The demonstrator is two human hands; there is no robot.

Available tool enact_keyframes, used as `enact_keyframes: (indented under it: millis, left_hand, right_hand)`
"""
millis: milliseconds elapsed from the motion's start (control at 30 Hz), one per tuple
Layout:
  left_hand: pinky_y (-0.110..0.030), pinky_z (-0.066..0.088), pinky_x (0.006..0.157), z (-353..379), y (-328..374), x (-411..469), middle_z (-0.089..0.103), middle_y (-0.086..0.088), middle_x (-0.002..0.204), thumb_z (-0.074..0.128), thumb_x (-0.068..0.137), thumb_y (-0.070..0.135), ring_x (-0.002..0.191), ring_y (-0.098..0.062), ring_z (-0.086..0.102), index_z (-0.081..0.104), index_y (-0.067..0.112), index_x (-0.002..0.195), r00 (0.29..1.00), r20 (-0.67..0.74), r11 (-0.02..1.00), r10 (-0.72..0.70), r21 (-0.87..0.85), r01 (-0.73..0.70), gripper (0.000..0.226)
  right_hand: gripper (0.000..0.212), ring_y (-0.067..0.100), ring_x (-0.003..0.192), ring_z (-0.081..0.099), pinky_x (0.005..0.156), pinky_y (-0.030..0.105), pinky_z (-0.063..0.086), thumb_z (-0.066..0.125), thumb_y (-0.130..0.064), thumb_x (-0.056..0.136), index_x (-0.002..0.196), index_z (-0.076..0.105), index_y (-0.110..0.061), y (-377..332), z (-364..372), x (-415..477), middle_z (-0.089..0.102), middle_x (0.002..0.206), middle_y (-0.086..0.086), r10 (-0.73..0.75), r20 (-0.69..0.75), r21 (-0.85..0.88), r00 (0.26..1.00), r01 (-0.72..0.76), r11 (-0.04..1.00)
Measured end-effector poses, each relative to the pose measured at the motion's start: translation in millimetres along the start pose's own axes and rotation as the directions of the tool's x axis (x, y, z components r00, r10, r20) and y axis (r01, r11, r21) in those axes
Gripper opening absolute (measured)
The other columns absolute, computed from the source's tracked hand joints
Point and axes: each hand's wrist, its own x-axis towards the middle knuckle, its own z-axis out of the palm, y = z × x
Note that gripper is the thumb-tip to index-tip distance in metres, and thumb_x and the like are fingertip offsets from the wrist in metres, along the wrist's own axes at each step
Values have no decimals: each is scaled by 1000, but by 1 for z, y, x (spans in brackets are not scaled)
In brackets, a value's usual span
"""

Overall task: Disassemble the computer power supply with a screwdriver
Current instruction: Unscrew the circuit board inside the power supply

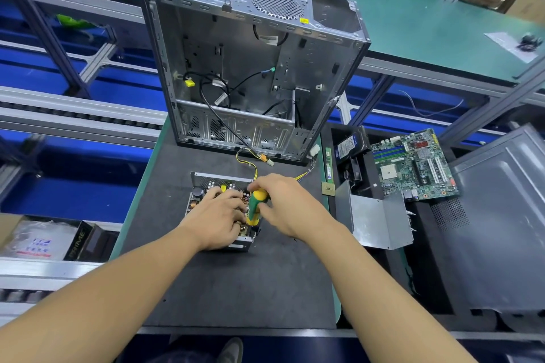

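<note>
Open power supply [203, 186] on black mat [236, 289], circuitry exposed.
Green-yellow screwdriver [256, 206] stands upright at its 3 o'clock edge.

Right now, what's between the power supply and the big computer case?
In the head view, yellow cables with a connector lie on the black mat.
</note>
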Motion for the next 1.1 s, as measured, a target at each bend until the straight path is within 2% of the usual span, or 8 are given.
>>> enact_keyframes:
  millis: [200, 367, 467, 567, 700, 867, 1000, 1100]
  left_hand:
    - [-35, 28, 102, -2, 1, -1, 59, 18, 109, 33, 80, 33, 122, -9, 39, 74, 31, 94, 999, -47, 1000, 13, 2, -13, 43]
    - [-37, 30, 101, -2, 3, -1, 56, 11, 107, 32, 79, 33, 118, -12, 40, 68, 27, 82, 997, -73, 1000, 23, -7, -24, 36]
    - [-37, 30, 100, -2, 2, -1, 59, 10, 107, 34, 80, 32, 120, -13, 42, 68, 26, 79, 997, -80, 999, 24, -26, -27, 35]
    - [-37, 27, 104, 0, 1, 0, 59, 13, 116, 28, 80, 35, 129, -11, 38, 72, 26, 87, 998, -47, 1000, 28, -6, -28, 46]
    - [-37, 24, 107, 2, -1, 1, 56, 17, 125, 21, 79, 38, 133, -8, 33, 74, 28, 95, 999, -21, 999, 27, 20, -27, 56]
    - [-37, 22, 108, 4, 0, 2, 47, 15, 135, 23, 80, 38, 135, -9, 28, 75, 33, 98, 1000, -5, 999, 17, 37, -17, 55]
    - [-34, 20, 106, 6, -1, 2, 39, 14, 137, 19, 80, 39, 135, -9, 25, 73, 36, 101, 999, -16, 998, 27, 48, -27, 59]
    - [-37, 24, 103, 6, -2, 2, 42, 9, 135, 18, 79, 40, 133, -12, 28, 72, 36, 96, 999, -31, 998, 39, 55, -37, 57]
  right_hand:
    - [44, 24, 109, 51, 92, 39, 46, 49, 2, 86, 115, 68, -24, -1, -1, -2, 55, 117, 3, -45, 17, 18, 999, 45, 999]
    - [13, 22, 97, 56, 93, 38, 44, 61, -27, 93, 100, 71, -22, -2, 4, 1, 62, 104, 2, -67, -27, 15, 997, 68, 998]
    - [19, 22, 99, 56, 94, 37, 43, 61, -24, 95, 112, 70, -27, -3, 2, 2, 69, 107, 0, -65, -44, 5, 997, 65, 998]
    - [39, 20, 111, 47, 91, 35, 44, 56, -13, 93, 130, 55, -26, -4, 0, 1, 65, 120, -4, -29, -18, 48, 999, 30, 998]
    - [36, 23, 115, 49, 93, 35, 44, 50, -3, 88, 122, 60, -13, -4, 0, 2, 57, 125, 4, 6, 2, 41, 1000, -6, 999]
    - [38, 24, 111, 55, 100, 36, 43, 49, 1, 83, 108, 72, -16, -4, 3, 2, 61, 121, -1, -30, 13, -21, 999, 30, 999]
    - [55, 27, 114, 52, 103, 44, 41, 44, 3, 81, 123, 64, -26, -5, 0, 1, 65, 121, -3, -13, 23, -20, 1000, 14, 1000]
    - [55, 25, 110, 52, 99, 41, 44, 44, 4, 80, 124, 64, -24, -7, -1, -1, 66, 117, 0, -17, 50, 25, 999, 16, 1000]
